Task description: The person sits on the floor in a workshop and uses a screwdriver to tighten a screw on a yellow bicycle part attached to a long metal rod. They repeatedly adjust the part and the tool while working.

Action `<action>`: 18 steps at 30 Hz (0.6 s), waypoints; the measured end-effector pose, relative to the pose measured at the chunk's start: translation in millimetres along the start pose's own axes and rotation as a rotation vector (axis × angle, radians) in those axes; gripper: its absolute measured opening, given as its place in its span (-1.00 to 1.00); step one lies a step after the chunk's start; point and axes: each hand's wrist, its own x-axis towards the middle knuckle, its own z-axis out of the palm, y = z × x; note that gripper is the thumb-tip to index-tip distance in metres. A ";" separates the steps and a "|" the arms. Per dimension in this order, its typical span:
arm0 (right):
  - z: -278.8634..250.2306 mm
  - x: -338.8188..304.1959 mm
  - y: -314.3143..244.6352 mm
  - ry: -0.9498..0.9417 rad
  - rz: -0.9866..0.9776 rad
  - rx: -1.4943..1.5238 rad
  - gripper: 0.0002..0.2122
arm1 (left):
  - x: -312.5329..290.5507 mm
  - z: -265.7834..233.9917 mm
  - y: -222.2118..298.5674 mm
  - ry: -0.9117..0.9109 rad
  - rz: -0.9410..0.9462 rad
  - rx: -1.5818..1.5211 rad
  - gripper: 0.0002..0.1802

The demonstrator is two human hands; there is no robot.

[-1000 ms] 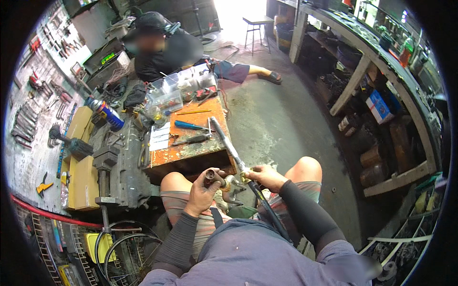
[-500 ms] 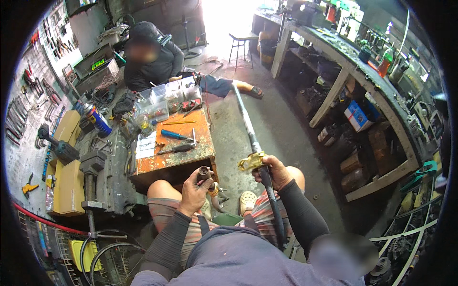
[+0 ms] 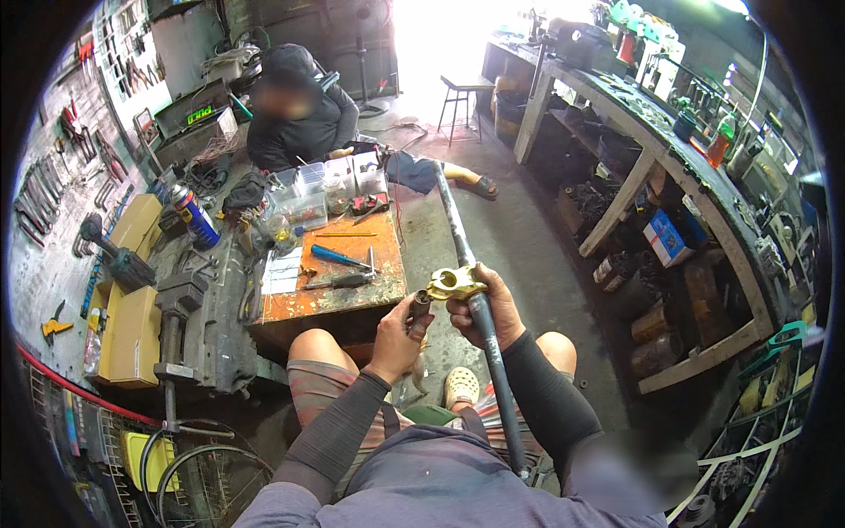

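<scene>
My left hand (image 3: 394, 343) is closed round a short, dark, hollow metal tube (image 3: 420, 305), its open end facing up. My right hand (image 3: 498, 306) grips a gold-coloured metal clamp (image 3: 453, 282) with a round opening, together with a long, worn dark tube (image 3: 503, 392). That tube slants from beside my lap to well beyond the table. The short tube's end is close to the clamp's left edge; I cannot tell whether they touch. Below my left hand a curved metal piece (image 3: 421, 378) shows partly.
An orange worktable (image 3: 387, 264) ahead bears a blue-handled tool (image 3: 339, 255), a dark-handled tool (image 3: 343, 281) and clear plastic boxes (image 3: 304, 209). Behind it a person (image 3: 299, 132) in black sits. A cluttered workbench (image 3: 647, 132) runs along the right; a vise (image 3: 180, 304) stands left.
My left hand has moved right and up with the short tube, closing the gap to the clamp. The clamp has turned and now shows its round opening. The whole view has shifted slightly.
</scene>
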 end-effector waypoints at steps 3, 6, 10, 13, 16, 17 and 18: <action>0.8 5.3 11.9 0.069 0.003 -0.079 -0.64 | -1.1 0.7 -0.7 0.002 -0.043 -0.063 -0.57; -5.5 9.9 19.0 0.093 0.018 -0.077 -0.67 | -1.5 2.6 -2.4 -0.026 -0.079 -0.142 -0.60; -9.8 12.6 15.3 0.100 0.027 -0.167 -0.63 | -1.5 -0.9 5.9 -0.059 -0.112 -0.130 -0.61; -6.1 11.0 10.1 0.103 0.049 -0.263 -0.65 | -1.3 -7.1 12.7 -0.093 -0.129 -0.138 -0.60; 0.4 15.2 1.0 0.132 0.112 -0.395 -0.68 | 0.5 -11.9 -2.1 -0.127 -0.082 -0.150 -0.55; 5.7 15.2 -1.3 0.163 0.140 -0.440 -0.71 | 0.7 -12.9 -9.1 -0.137 -0.057 -0.152 -0.53; 8.8 13.9 -4.3 0.200 0.165 -0.485 -0.73 | 0.7 -13.2 -6.2 -0.167 -0.080 -0.249 -0.51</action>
